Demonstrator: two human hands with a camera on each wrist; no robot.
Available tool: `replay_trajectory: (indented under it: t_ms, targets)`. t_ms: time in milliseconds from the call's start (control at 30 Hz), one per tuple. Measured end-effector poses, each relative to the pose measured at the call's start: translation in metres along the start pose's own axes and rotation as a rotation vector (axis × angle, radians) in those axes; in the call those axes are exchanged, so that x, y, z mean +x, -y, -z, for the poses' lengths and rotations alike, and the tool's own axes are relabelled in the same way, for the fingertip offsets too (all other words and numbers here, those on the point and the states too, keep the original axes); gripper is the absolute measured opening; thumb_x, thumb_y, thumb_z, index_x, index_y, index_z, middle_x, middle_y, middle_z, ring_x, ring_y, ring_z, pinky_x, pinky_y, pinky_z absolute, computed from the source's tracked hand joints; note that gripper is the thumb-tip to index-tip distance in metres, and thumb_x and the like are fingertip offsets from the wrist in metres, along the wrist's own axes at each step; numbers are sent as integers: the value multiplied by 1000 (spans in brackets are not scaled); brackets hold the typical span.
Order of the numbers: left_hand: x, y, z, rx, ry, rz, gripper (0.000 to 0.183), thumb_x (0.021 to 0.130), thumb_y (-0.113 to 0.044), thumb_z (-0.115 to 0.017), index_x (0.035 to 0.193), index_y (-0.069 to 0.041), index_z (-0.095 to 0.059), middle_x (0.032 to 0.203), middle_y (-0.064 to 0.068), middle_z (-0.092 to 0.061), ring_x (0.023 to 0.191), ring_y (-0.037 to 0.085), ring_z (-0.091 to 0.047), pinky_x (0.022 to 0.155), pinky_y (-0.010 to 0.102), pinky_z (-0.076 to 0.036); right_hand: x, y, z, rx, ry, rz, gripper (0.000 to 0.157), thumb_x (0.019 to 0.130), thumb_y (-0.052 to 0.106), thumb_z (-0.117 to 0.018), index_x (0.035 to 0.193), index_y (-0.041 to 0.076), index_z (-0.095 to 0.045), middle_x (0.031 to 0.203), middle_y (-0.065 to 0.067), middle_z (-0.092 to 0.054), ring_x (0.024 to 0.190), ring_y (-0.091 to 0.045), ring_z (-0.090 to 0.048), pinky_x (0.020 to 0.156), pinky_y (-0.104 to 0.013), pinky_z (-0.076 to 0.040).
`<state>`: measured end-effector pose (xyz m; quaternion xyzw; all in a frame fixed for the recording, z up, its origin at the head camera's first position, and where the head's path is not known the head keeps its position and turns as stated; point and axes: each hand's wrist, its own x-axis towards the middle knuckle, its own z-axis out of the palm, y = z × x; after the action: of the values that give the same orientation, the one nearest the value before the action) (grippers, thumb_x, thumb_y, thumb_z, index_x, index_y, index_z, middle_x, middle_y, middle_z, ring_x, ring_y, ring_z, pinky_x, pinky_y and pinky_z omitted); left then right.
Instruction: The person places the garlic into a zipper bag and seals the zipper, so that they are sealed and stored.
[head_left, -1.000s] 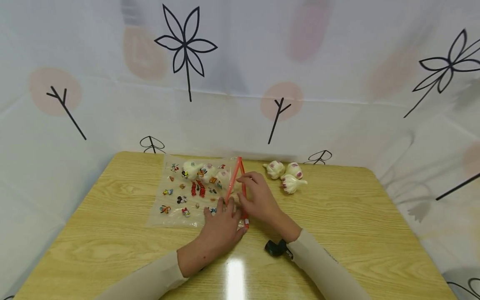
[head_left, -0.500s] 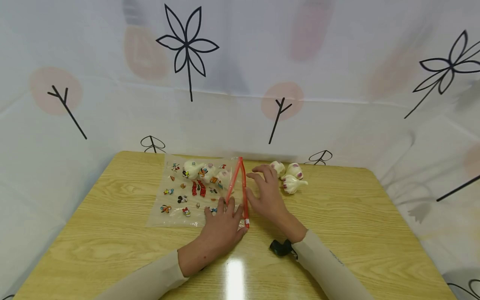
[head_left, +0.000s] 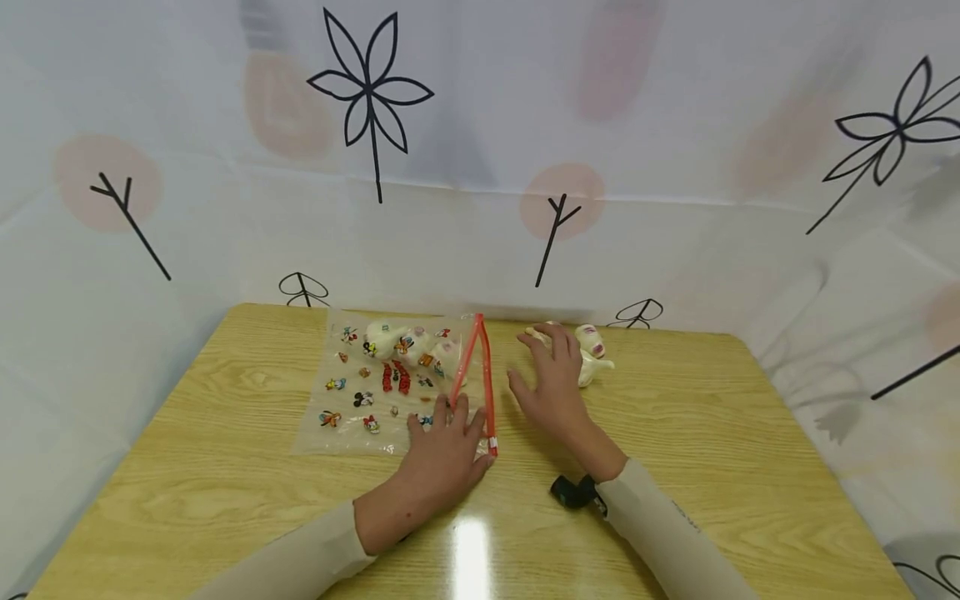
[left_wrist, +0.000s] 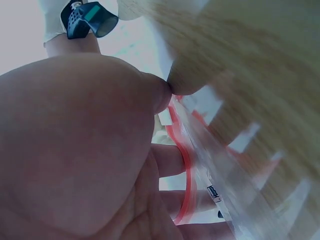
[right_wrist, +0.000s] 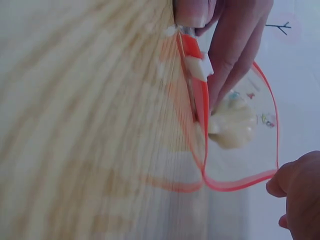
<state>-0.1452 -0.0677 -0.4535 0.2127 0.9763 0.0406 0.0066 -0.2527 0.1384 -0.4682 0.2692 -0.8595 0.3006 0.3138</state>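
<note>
pressing down with spread fingers, the left hand (head_left: 441,454) rests on the near right corner of the clear cartoon-printed zip bag (head_left: 313,433), which lies on the wood-grain table (head_left: 720,467). three pale garlic bulbs (head_left: 382,340) show through the bag's far half, and its red zip (head_left: 490,392) gapes along the right edge. right of the bag, the right hand (head_left: 557,392) stands over more garlic (head_left: 591,340), its fingers apart and loosely bent; from here i can't tell whether they touch a bulb.
</note>
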Motion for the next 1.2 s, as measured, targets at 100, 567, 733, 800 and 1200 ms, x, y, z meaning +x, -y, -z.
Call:
replay_trajectory:
  t_ms: [100, 567, 733, 800, 1200]
  targets:
    - [0, 0, 0, 3, -2, -4, 68, 108, -53, -55, 161, -12, -47, 165, 21, -41, 150, 49, -39, 101, 79, -42, -1, -5, 0, -7, 0, -17, 51, 84, 10, -84, 129, -6, -67, 140, -35, -53, 136, -56, -39, 112, -71, -23]
    - [-1, 1, -1, 16, -3, -10, 68, 108, -53, -54, 162, -12, -46, 165, 20, -41, 150, 49, -39, 102, 79, -42, -5, -18, -2, -36, -8, -32, 44, 82, 4, -83, 122, -7, -68, 134, -34, -56, 128, -54, -46, 105, -71, -31]
    - [-1, 1, 0, 15, -2, -13, 68, 109, -52, -54, 162, -12, -45, 165, 20, -40, 150, 49, -38, 102, 78, -42, -2, -17, 2, -54, -9, -73, 42, 83, 4, -84, 121, -6, -68, 137, -31, -54, 131, -52, -42, 109, -72, -25]
    - [-1, 1, 0, 13, -2, -13, 68, 109, -52, -54, 162, -12, -45, 166, 20, -40, 150, 49, -38, 102, 78, -41, -2, -18, 4, -60, -9, -88, 43, 83, 3, -84, 122, -5, -67, 138, -31, -53, 132, -52, -42, 110, -73, -23]
    - [-2, 0, 0, 6, 4, -4, 68, 109, -53, -54, 162, -12, -45, 166, 20, -40, 150, 49, -38, 103, 79, -41, 0, -26, 12, -125, -11, -259, 61, 85, 6, -78, 139, -9, -54, 143, -35, -43, 131, -54, -34, 109, -70, -23]
